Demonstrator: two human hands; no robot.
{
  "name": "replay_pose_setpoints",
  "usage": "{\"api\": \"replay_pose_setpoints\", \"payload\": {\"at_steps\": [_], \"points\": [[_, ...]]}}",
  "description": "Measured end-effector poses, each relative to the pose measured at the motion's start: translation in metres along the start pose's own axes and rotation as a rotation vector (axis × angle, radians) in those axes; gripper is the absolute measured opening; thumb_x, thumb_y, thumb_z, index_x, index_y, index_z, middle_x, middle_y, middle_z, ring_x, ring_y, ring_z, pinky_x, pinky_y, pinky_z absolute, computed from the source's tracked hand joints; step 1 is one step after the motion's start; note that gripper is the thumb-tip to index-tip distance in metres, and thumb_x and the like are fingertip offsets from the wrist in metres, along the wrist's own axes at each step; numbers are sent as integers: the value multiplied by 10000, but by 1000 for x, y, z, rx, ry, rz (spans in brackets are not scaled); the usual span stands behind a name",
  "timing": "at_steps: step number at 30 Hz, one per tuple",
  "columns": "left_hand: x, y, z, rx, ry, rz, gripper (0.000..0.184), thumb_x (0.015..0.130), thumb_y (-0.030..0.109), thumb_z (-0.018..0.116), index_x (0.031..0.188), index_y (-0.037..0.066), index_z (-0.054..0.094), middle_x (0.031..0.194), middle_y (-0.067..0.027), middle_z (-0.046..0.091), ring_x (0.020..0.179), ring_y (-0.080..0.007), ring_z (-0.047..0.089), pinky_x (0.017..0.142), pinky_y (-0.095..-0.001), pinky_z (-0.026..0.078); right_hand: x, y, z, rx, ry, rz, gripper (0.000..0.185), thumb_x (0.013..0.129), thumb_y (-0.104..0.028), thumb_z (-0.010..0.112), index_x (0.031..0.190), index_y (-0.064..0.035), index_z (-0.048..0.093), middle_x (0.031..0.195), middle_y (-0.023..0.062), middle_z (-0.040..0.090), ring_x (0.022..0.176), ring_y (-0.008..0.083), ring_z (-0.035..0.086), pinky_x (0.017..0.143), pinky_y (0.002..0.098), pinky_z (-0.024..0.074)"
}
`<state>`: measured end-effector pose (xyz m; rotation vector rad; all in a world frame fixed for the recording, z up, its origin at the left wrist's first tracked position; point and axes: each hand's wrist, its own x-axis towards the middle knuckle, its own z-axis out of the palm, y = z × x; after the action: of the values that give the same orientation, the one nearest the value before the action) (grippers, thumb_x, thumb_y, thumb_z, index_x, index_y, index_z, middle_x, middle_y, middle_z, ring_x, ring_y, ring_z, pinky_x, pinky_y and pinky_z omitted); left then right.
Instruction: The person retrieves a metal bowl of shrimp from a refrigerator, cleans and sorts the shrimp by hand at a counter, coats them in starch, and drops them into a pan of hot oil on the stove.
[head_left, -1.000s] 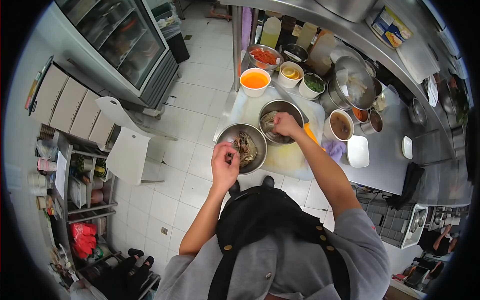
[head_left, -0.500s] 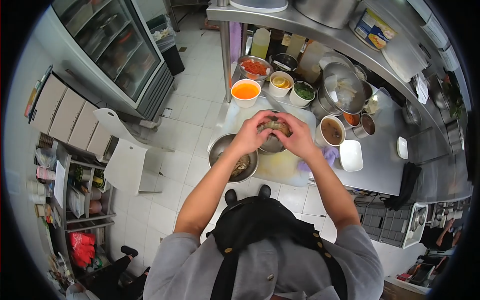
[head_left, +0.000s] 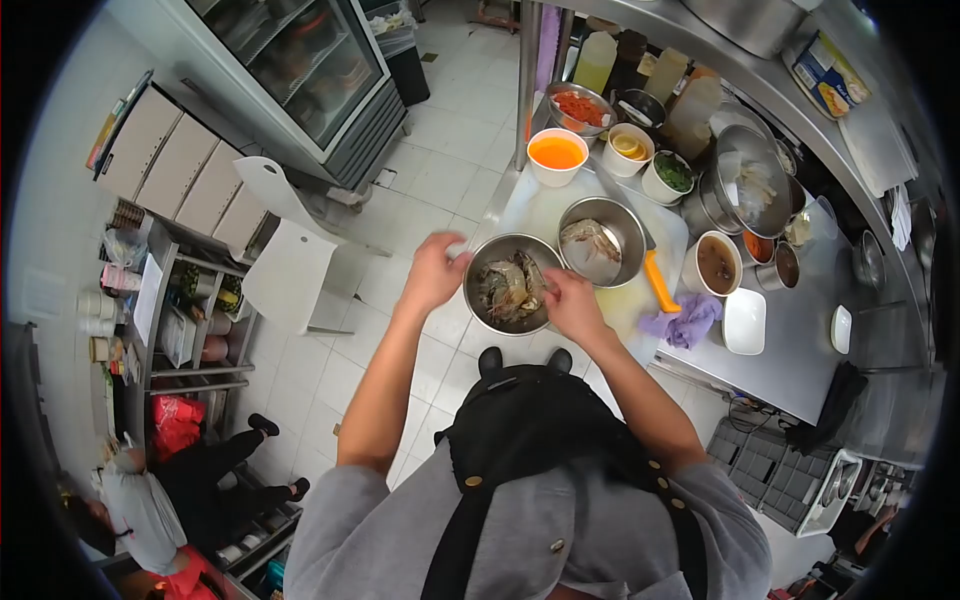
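Half a second ago both hands were together over the right-hand bowl (head_left: 629, 235) with a shrimp between them; now they have parted and are at the other steel bowl (head_left: 515, 245). The left hand (head_left: 435, 276) is just beside that bowl's left rim, a little blurred, fingers loosely bent and with nothing seen in them. The right hand (head_left: 573, 303) reaches over the opposite rim, fingers bent down at the heaped shrimp (head_left: 513, 286); whether they grip one I cannot tell.

The right-hand bowl, partly covered by the hands before, is now in plain view with pale shrimp (head_left: 588, 246) lying inside. Both bowls stand side by side at the white cutting board (head_left: 543, 207) on the steel tabletop (head_left: 795, 340).

The knife's orange handle (head_left: 659, 283), hidden half a second ago, shows again beside the purple cloth (head_left: 686, 321). At lower left, more of another person (head_left: 145, 510) has come into view.
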<state>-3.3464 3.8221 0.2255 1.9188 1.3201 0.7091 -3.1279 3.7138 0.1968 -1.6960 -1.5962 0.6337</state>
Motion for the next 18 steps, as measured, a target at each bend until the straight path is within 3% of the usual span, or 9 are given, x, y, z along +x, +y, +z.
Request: {"api": "replay_pose_setpoints", "payload": {"at_steps": [2,4,7,11,13,14,16,17,18], "points": [[-34,-27,12,120,27,-206,281,777,155,683,973,-21,585,953,-206,610,742,-256,641,666,-378,506,-7,8,0,-46,-17,-78,268,728,-7,631,995,-11,609,851,188,614,696,309,619,635,385,498],[-62,-40,33,-228,-22,-466,307,776,159,694,963,-27,536,857,-198,610,668,-211,629,565,-355,502,-9,6,-8,-101,-18,-145,241,730,11,633,969,-12,626,824,164,624,685,273,625,619,346,504],[-80,-35,48,-527,50,-563,251,814,127,662,946,-12,501,924,-126,564,643,-183,625,470,-283,494,-5,-1,-43,46,155,-76,171,712,25,584,873,-7,636,809,173,625,672,316,621,610,364,501],[-79,-30,49,-598,69,-597,256,790,112,680,919,-7,493,908,-106,540,665,-194,614,514,-302,491,15,33,-102,-113,426,3,132,718,20,581,840,0,629,758,165,630,650,291,625,603,342,503],[-77,-34,49,-70,242,-197,323,759,114,712,946,6,472,952,-135,497,692,-191,586,576,-327,476,17,38,-123,-229,484,151,90,727,11,583,806,-1,624,728,164,626,651,287,625,599,346,500],[-75,-28,44,-51,244,-166,331,746,103,723,954,19,479,1002,-122,471,717,-182,549,619,-317,467,16,41,-121,-224,483,141,110,751,-40,597,853,-28,637,708,126,635,595,214,615,589,307,503],[-67,-45,43,-103,215,-201,353,737,139,738,946,12,484,987,-131,494,724,-185,524,620,-314,458,19,70,-99,-309,249,225,159,721,-77,617,874,-35,636,728,153,644,657,284,634,620,380,508],[-59,-97,56,-50,185,-339,351,749,200,742,908,21,485,874,-113,530,628,-158,492,542,-296,440,20,70,-95,-433,274,196,201,695,-123,651,874,-34,630,790,160,658,731,316,644,661,433,506],[-57,-29,33,-371,6,-576,357,760,260,740,857,37,479,747,-77,540,549,-149,520,450,-268,414,20,57,-93,-467,329,363,294,698,-194,668,929,-20,612,806,197,651,776,340,645,701,450,508]]}}
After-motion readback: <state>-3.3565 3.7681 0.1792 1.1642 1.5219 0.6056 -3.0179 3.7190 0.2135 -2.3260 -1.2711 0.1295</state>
